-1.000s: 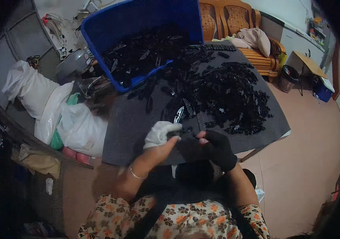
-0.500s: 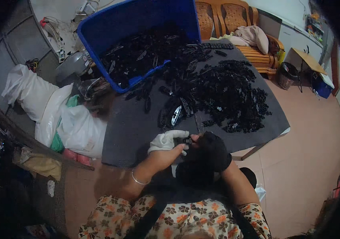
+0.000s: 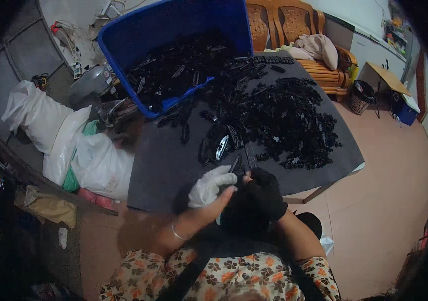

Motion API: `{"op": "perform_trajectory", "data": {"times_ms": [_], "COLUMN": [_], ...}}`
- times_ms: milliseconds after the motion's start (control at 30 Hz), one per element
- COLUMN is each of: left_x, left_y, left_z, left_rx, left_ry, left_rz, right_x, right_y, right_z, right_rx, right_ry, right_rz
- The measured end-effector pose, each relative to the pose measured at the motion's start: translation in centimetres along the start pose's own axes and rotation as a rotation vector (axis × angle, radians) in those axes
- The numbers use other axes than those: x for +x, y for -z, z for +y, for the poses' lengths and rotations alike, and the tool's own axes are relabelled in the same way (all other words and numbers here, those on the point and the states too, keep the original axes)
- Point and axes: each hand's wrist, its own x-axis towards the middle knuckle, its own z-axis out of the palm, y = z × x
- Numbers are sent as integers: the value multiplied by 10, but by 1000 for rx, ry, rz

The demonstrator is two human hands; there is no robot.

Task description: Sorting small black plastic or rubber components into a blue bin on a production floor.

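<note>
My left hand [image 3: 209,186], in a white glove that leaves the thumb bare, is closed around a slim black oval plastic piece [image 3: 236,164], which points up and away from me. Close beside it, my right hand [image 3: 266,193] wears a black glove with bare fingertips. Its thumb and finger pinch near a thin dark strip [image 3: 247,159]; whether they hold it is unclear. Just past the hands, a shiny black oval piece [image 3: 221,147] lies on the dark grey table cover [image 3: 161,170]. To the right spreads a heap of small black plastic parts [image 3: 294,125].
A blue bin [image 3: 104,47] tipped toward me holds many black pieces, some spilling onto the table. White sacks [image 3: 98,163] stand at the table's left. Behind are a wooden bench [image 3: 319,75] and a wastebasket [image 3: 361,98] on the tiled floor.
The slim oval piece now stands out above my left hand, where a small black part showed between my hands before. My right hand has shifted slightly left and down.
</note>
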Motion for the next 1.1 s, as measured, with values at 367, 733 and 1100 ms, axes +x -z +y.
{"op": "perform_trajectory", "data": {"times_ms": [367,733,1100], "left_x": [3,0,77], "left_y": [7,16,18], "left_z": [3,7,-34], "left_rx": [338,126,908], "left_ry": [-302,183,43], "left_rz": [-108,-252,-128], "right_x": [0,2,28], "right_y": [-1,22,45], "right_z": [8,-28,0], "right_rx": [283,-302,-837], "right_ry": [-255,54,319], "right_rz": [-308,-289,134]}}
